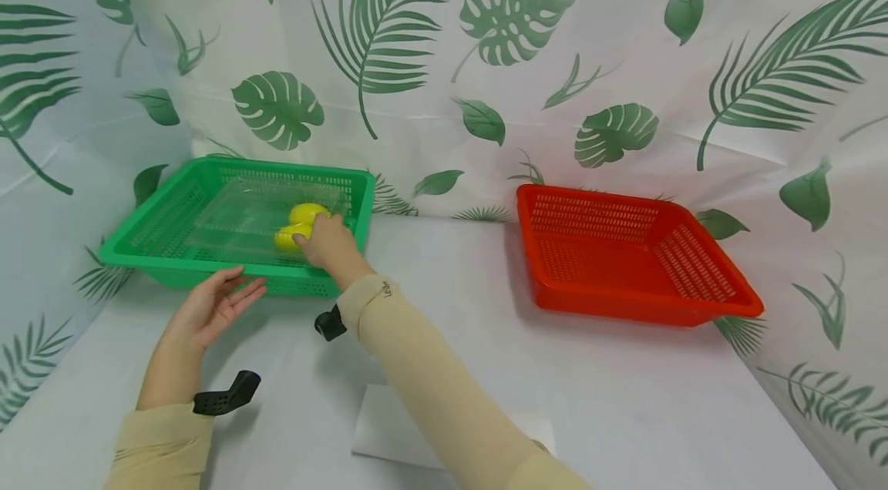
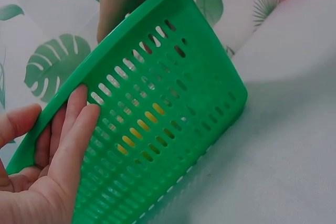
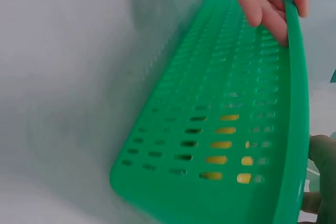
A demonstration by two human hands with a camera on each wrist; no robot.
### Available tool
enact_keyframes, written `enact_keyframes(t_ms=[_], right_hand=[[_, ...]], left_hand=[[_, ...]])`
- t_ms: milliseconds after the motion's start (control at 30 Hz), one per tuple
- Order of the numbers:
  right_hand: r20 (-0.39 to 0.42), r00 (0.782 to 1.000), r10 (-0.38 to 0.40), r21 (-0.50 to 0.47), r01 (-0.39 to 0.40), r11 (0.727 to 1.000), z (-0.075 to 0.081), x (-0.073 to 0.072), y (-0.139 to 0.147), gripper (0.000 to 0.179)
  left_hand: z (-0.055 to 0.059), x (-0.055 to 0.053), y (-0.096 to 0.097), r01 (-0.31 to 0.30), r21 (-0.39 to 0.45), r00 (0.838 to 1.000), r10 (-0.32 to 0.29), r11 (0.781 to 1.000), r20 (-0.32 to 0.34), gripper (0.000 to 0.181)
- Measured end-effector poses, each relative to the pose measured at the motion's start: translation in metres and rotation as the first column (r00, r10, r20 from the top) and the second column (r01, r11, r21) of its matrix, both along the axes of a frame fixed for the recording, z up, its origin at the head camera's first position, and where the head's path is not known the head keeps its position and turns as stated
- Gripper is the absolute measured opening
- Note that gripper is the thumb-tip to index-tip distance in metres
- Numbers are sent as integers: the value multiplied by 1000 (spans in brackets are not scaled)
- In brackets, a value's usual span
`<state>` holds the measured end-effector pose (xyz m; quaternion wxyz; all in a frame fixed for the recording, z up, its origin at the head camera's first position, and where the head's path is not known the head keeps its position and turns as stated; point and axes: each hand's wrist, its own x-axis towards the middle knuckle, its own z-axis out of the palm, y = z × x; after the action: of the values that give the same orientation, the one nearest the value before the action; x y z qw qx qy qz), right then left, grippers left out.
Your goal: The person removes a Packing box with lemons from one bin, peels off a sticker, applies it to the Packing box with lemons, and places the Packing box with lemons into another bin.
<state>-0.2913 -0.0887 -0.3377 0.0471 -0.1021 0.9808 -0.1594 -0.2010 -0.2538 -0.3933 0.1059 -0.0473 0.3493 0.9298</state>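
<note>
The left hand (image 1: 216, 307) is gripping one green basket (image 1: 298, 286); inside it, the right hand (image 1: 333, 243) is touching two yellow fruits (image 1: 305, 212), its hold unclear. One red basket (image 1: 610, 303) is sitting apart on the tabletop (image 1: 437, 297).

Green basket (image 1: 298, 286), one: plastic, rectangular, with flared slotted walls and a broad rolled rim; at left of the head frame. Near rim lies between the thumb and fingers of the left hand (image 1: 216, 309).

Yellow objects, two: rounded, glossy, inside the basket toward its right end. Upper piece (image 1: 305, 213) rests just behind lower piece (image 1: 286, 238); right hand (image 1: 331, 243) at their right side, thumb against the lower; grip unclear. Yellow shows through the wall slots in both wrist views.

Clear plastic item (image 1: 232, 216), one: transparent, flat-looking, lying within the basket; exact form indistinct.
</note>
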Motion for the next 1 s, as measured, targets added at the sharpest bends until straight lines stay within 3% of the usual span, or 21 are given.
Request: enact_keyframes(t_ms=[300, 533, 833, 1000], right_hand=[[50, 996, -70, -75, 73, 995, -1, 0, -7, 64], [80, 994, -75, -72, 81, 994, -4, 1, -11, 64], [134, 986, -95, -117, 111, 987, -8, 1, -13, 63], [133, 987, -89, -163, 110, 980, -9, -2, -12, 63]], left_hand=[[-1, 0, 2, -33, -43, 999, 33, 999, 3, 6], [0, 0, 3, -52, -29, 999, 53, 998, 5, 9], [-13, -7, -3, -47, -40, 998, 45, 998, -41, 7], [-5, -3, 0, -57, -31, 998, 57, 998, -2, 7]])
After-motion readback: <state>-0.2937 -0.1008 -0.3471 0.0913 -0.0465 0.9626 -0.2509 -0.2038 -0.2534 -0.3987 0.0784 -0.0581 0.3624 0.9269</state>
